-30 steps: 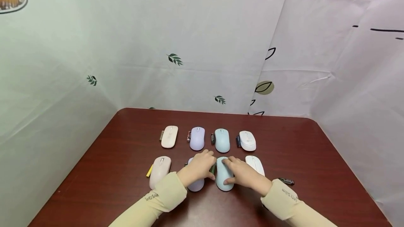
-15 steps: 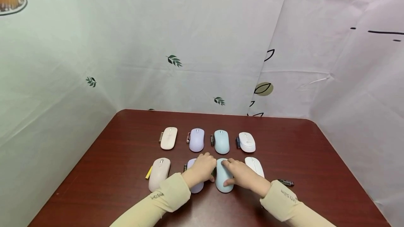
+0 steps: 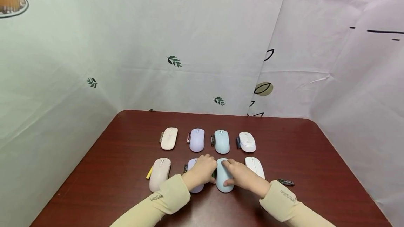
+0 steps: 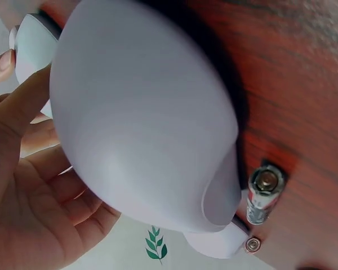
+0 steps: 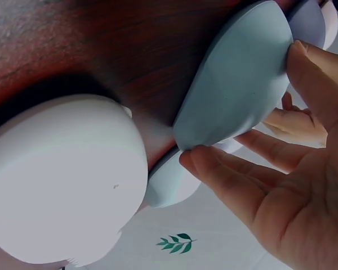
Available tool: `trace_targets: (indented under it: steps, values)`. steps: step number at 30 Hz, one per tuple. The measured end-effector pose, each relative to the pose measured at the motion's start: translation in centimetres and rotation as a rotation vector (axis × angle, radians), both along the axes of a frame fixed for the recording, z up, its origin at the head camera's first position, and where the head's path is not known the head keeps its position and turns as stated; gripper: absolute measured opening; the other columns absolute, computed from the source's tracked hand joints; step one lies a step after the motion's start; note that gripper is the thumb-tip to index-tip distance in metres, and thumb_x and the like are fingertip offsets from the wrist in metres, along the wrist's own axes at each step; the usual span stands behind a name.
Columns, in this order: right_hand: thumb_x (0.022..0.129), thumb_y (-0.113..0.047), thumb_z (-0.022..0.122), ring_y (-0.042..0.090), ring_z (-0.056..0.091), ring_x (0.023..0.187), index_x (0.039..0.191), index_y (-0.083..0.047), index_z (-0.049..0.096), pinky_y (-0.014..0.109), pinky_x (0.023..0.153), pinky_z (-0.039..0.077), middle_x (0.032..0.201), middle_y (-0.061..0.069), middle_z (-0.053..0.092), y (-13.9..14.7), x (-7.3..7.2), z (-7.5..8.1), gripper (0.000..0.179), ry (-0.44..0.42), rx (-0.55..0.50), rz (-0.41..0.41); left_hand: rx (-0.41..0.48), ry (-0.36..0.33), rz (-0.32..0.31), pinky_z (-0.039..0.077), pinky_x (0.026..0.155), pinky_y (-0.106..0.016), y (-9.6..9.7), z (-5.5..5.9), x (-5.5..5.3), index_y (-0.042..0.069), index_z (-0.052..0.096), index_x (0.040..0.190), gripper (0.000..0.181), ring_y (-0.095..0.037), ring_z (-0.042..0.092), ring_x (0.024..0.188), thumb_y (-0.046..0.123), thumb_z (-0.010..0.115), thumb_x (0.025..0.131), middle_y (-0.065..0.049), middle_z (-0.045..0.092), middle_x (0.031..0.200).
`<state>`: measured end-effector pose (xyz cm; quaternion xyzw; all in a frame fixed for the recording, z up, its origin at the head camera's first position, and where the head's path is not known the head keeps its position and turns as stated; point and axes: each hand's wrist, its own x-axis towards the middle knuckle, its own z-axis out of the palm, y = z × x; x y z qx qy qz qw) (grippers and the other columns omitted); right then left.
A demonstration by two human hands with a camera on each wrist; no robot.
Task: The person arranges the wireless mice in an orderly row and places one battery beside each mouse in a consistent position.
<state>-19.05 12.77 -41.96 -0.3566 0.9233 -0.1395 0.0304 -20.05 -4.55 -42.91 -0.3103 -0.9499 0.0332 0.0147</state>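
In the front row, a light blue computer mouse (image 3: 223, 176) lies on the table. My right hand (image 3: 242, 174) holds it, the thumb on one end and a fingertip on the other in the right wrist view. My left hand (image 3: 203, 170) bends over the front purple mouse (image 3: 197, 187). A small green battery (image 3: 214, 174) shows partly between its curled index finger and thumb, just left of the blue mouse. In the left wrist view the purple mouse (image 4: 141, 112) hides those fingertips and the battery.
Beige (image 3: 169, 138), purple (image 3: 197, 140), light blue (image 3: 222, 142) and white (image 3: 247, 142) mice form the back row, batteries at their left. In front are a pinkish mouse (image 3: 160, 175), a yellow battery (image 3: 149, 172), a white mouse (image 3: 255, 166) and a dark battery (image 3: 286, 182).
My left hand's fingers have curled in and closed toward the thumb around the green battery. The right hand stays on the light blue mouse. The camera view has shifted slightly.
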Motion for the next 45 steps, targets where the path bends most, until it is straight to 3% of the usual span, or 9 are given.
trace_targets:
  steps: [6,10,15,20,26,31,34,38,45]
  values:
    - [0.075,-0.027,0.077,0.043,0.055,0.110,0.137,0.008,0.038,0.054,0.088,0.045,0.129,0.031,0.048,0.7,0.6,0.7,0.081,-0.122,-0.080,-0.028,-0.029,0.060,0.002,0.038,0.064,-0.026,-0.1,0.0,0.4,0.018,0.067,0.076,0.036,-0.014,0.054,0.076,0.047,0.082,0.063,0.003,0.063,0.082]
    - [0.080,-0.028,0.074,0.040,0.057,0.110,0.139,0.005,0.037,0.050,0.088,0.047,0.129,0.026,0.052,1.8,0.4,1.4,0.077,-0.149,-0.101,-0.059,-0.069,0.117,0.012,0.037,0.066,-0.026,-0.2,0.0,0.8,0.019,0.069,0.077,0.036,-0.014,0.053,0.077,0.049,0.083,0.061,0.003,0.062,0.081]
    - [0.084,-0.026,0.069,0.033,0.061,0.105,0.133,0.002,0.046,0.046,0.086,0.049,0.124,0.020,0.059,3.6,-0.5,2.4,0.061,-0.125,-0.119,-0.089,-0.070,0.164,-0.010,0.038,0.067,-0.027,-0.3,0.5,1.1,0.020,0.068,0.074,0.035,-0.013,0.051,0.075,0.050,0.081,0.062,0.003,0.060,0.078]
    - [0.088,-0.024,0.065,0.031,0.063,0.103,0.123,0.000,0.056,0.042,0.083,0.051,0.119,0.016,0.064,5.5,-1.6,2.8,0.044,-0.060,-0.185,-0.170,-0.043,0.224,-0.098,0.039,0.063,-0.023,-0.1,1.7,0.8,0.020,0.070,0.084,0.034,-0.012,0.052,0.078,0.047,0.080,0.067,0.005,0.062,0.084]
    - [0.088,-0.015,0.064,0.024,0.066,0.081,0.112,0.001,0.062,0.034,0.067,0.051,0.098,0.014,0.070,7.0,-2.2,2.6,0.029,-0.005,-0.269,-0.323,-0.031,0.158,-0.225,0.044,0.070,-0.020,1.0,2.3,0.8,0.021,0.070,0.102,0.035,-0.008,0.054,0.089,0.044,0.074,0.077,0.008,0.063,0.096]
    - [0.088,-0.011,0.063,0.025,0.067,0.082,0.104,0.000,0.064,0.040,0.070,0.052,0.090,0.010,0.071,8.7,-3.0,2.2,0.020,0.026,-0.339,-0.411,-0.047,0.151,-0.351,0.044,0.074,-0.017,3.1,2.4,0.7,0.024,0.069,0.105,0.033,-0.006,0.054,0.090,0.046,0.070,0.080,0.011,0.063,0.096]
    - [0.089,-0.010,0.062,0.025,0.066,0.083,0.103,-0.002,0.065,0.041,0.071,0.050,0.092,0.010,0.070,9.5,-3.8,1.9,0.016,0.059,-0.384,-0.423,-0.070,0.176,-0.398,0.043,0.073,-0.017,4.5,2.8,0.2,0.025,0.068,0.104,0.032,-0.006,0.053,0.089,0.047,0.068,0.082,0.012,0.062,0.093]
    - [0.090,-0.008,0.060,0.024,0.064,0.082,0.104,-0.003,0.065,0.042,0.071,0.049,0.092,0.010,0.069,10.4,-4.9,1.5,0.016,0.103,-0.410,-0.400,-0.064,0.167,-0.430,0.042,0.068,-0.017,5.9,3.3,-0.6,0.026,0.068,0.106,0.029,-0.007,0.053,0.087,0.045,0.067,0.083,0.012,0.063,0.093]
    - [0.090,-0.006,0.059,0.028,0.065,0.081,0.104,-0.001,0.064,0.041,0.069,0.051,0.094,0.015,0.069,12.3,-6.3,0.8,0.015,0.116,-0.406,-0.390,0.008,0.000,-0.412,0.046,0.081,-0.014,8.4,3.3,-1.6,0.024,0.065,0.116,0.030,-0.005,0.059,0.102,0.036,0.064,0.088,0.011,0.065,0.111]
